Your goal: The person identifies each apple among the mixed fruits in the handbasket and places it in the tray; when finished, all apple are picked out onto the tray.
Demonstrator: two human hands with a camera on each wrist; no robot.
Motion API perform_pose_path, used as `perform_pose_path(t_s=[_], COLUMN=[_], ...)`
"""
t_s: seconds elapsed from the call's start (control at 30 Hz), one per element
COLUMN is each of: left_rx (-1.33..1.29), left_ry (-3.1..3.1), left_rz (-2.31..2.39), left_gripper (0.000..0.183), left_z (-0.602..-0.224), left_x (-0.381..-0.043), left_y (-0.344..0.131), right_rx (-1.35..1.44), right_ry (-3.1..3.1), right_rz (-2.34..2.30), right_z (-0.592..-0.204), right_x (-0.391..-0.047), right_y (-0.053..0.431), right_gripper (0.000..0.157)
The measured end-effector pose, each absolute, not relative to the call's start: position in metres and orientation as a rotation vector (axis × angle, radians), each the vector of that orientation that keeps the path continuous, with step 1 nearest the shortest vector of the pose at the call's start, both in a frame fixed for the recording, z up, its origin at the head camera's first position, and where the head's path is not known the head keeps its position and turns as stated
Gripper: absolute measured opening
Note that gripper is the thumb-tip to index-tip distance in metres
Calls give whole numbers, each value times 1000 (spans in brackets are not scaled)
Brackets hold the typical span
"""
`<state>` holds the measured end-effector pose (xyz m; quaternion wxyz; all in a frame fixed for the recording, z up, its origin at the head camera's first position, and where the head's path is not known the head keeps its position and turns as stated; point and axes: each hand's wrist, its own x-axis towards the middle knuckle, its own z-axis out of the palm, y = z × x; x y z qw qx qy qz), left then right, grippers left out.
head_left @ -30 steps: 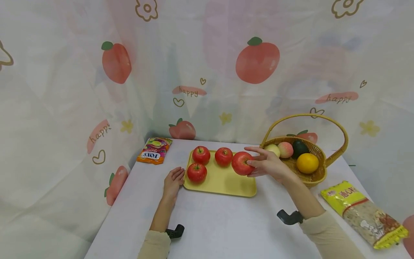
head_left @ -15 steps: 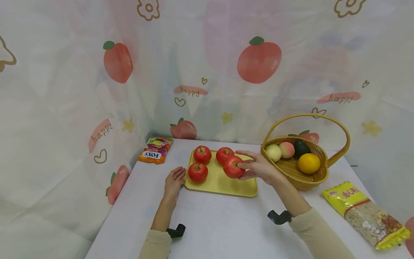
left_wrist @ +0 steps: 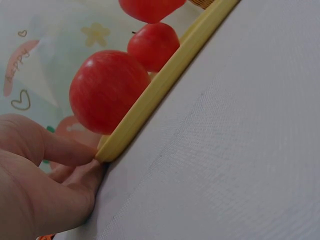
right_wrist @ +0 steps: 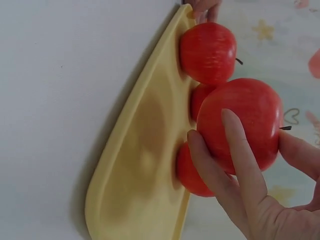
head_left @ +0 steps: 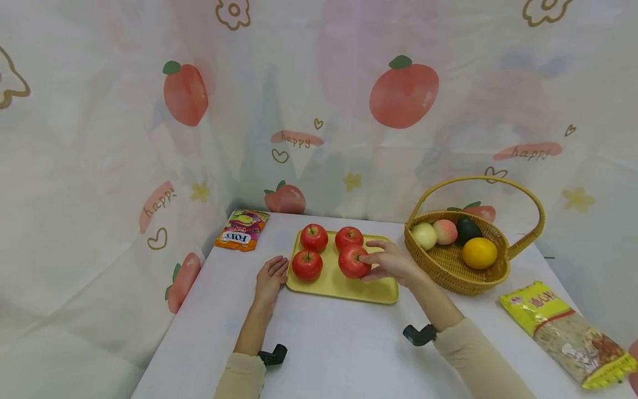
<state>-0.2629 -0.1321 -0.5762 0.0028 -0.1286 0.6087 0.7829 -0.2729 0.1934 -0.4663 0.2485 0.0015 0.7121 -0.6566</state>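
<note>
In the head view my right hand (head_left: 391,262) holds a red apple (head_left: 353,262) above the middle of the yellow tray (head_left: 344,288). The right wrist view shows thumb and fingers round this apple (right_wrist: 242,122), apart from the tray floor. Three more red apples rest on the tray: one at the back left (head_left: 314,238), one at the front left (head_left: 307,266) and one at the back middle (head_left: 348,237). At the tray's left edge, my left hand (head_left: 269,279) pinches the corner between thumb and finger, as the left wrist view shows.
A wicker basket (head_left: 443,277) with a tall handle stands right of the tray, holding several fruits, among them a yellow one (head_left: 479,253). A yellow food packet (head_left: 563,330) lies at the right. An orange and purple snack bag (head_left: 242,229) lies back left. Printed curtains enclose the table.
My right hand has carried the apple leftward and slightly down, from the tray's right side to over its middle. The left hand keeps its place at the tray.
</note>
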Motion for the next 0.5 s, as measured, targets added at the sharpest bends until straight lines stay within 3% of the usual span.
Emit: perform_pose_path(t_s=[0.5], left_rx=[-409], left_ry=[1920], left_rz=[2443], left_gripper=[64], left_z=[-577], left_x=[-263], left_y=[-132], right_rx=[96], right_ry=[1941], right_rz=[-1761], right_z=[-484], right_x=[-282], right_y=[183], right_gripper=[78])
